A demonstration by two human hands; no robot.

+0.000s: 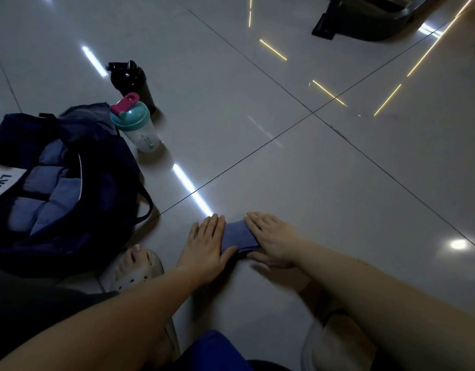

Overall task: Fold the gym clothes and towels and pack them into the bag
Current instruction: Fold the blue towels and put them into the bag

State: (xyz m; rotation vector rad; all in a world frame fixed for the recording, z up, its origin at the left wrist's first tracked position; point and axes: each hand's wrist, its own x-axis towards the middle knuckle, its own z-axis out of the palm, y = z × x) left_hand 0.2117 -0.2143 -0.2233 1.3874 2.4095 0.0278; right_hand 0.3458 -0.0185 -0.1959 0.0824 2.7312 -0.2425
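One "LVO…" label (6,183) on bag (108,180)

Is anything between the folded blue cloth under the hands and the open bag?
Nothing visible blocks it: bare floor tile separates the folded blue cloth from the open navy bag. The foot in a clog sits just beside that path.

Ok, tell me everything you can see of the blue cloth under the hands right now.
The blue cloth is soft purplish-blue fabric, folded into a small thick rectangle, lying flat on the glossy tiled floor. The left hand presses its left end with straight fingers, the right hand covers its right end, so only the middle strip shows. Towel or garment: cannot tell.
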